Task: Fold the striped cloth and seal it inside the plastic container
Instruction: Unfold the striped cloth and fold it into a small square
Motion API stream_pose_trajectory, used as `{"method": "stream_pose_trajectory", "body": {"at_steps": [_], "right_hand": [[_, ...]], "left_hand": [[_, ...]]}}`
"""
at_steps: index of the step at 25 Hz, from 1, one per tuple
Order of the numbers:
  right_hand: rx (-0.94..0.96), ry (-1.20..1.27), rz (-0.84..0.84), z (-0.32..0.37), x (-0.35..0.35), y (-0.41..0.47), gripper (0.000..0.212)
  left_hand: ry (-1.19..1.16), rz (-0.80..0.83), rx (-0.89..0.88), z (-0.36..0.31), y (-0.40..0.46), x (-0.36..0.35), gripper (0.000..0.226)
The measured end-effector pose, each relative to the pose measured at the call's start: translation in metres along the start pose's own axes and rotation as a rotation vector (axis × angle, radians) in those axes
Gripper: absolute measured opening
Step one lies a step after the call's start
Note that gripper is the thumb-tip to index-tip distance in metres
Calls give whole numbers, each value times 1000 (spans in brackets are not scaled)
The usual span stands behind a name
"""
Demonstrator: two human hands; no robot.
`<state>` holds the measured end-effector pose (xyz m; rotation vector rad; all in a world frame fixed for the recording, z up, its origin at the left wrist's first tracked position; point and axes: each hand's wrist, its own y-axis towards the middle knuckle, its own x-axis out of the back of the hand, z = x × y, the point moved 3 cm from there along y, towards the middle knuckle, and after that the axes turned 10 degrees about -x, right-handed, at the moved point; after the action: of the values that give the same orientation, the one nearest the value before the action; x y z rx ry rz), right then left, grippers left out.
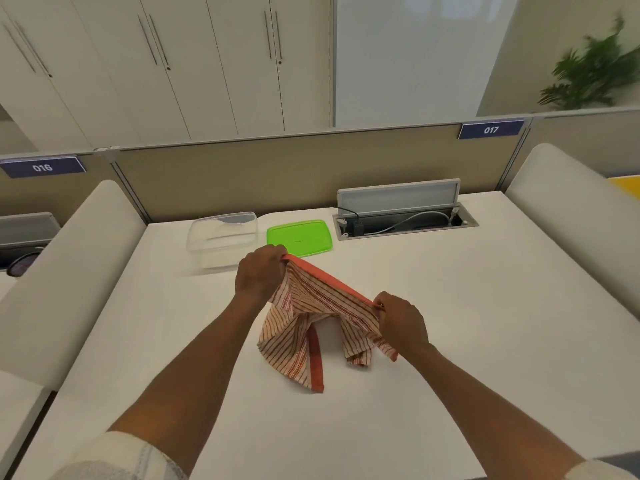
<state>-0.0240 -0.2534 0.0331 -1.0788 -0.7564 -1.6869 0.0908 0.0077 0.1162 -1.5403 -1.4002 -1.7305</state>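
A white cloth with thin red stripes and an orange-red border (pixel 304 327) hangs over the middle of the white table (pixel 450 306). My left hand (pixel 259 271) pinches one end of its top border and my right hand (pixel 401 322) pinches the other, so the border is stretched between them. The lower part of the cloth droops in folds and touches the table. A clear plastic container (pixel 221 239) stands open behind my left hand. Its green lid (pixel 301 237) lies flat on the table just to the right of it.
An open cable box with a raised grey flap (pixel 401 216) is set into the table at the back right. A beige partition (pixel 277 171) closes the far edge. Padded white dividers (pixel 62 278) (pixel 581 216) flank the table on both sides.
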Motion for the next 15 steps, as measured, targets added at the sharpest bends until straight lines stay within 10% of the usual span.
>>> {"method": "stream_pose_trajectory", "body": {"at_steps": [15], "right_hand": [[16,22,-429,10,154,107,9]], "left_hand": [[43,-201,121,38,68,80,23]]}}
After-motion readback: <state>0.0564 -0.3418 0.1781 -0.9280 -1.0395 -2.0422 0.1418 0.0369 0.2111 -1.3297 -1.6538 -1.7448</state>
